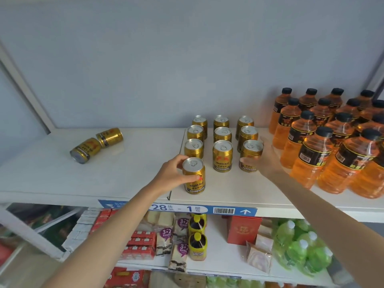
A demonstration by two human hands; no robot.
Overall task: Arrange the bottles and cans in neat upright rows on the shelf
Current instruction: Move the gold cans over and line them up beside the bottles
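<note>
Gold cans stand upright in three rows on the white shelf (128,163). My left hand (173,173) grips the front can (193,176) of the left row, which stands upright near the shelf's front edge. My right hand (268,161) wraps around the front can (250,155) of the right row, thumb on its near side. The middle row's front can (222,155) stands between them. Two more gold cans (83,150) (109,137) lie on their sides at the shelf's left. Orange bottles (315,150) with black caps stand in rows on the right.
A blue label strip (228,210) runs along the shelf's front edge. The lower shelf holds red cartons (141,242), snack packs (180,246), yellow-capped bottles (197,244), a red box (244,229) and green bottles (299,246). A white frame post (27,90) slants at the left.
</note>
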